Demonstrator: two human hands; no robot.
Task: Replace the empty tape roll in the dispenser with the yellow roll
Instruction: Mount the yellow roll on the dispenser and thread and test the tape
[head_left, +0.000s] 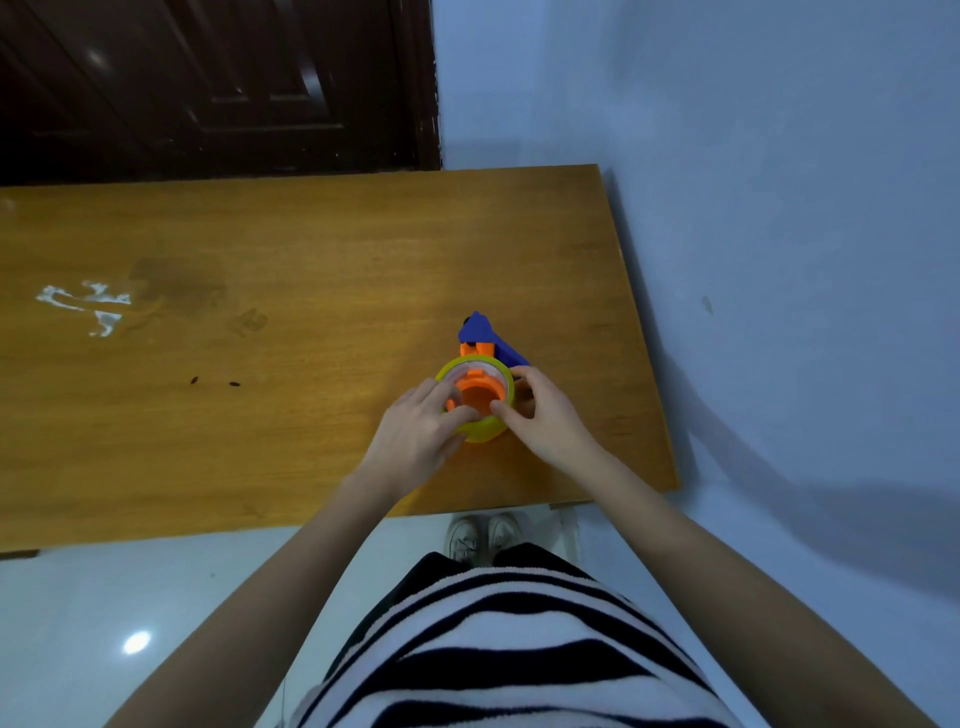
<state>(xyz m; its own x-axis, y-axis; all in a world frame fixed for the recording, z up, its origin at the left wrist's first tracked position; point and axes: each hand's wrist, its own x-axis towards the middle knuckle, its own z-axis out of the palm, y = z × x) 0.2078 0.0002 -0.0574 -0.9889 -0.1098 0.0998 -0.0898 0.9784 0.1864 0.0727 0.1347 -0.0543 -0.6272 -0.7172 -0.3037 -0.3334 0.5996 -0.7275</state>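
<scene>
Both hands grip the yellow roll (480, 428), already seated around the orange hub (477, 397) of the blue dispenser (480, 328): left hand (418, 434) at 8 o'clock, right hand (540, 415) at 4 o'clock. No empty roll is visible on the surface (291, 260); probably only threading remains.
</scene>
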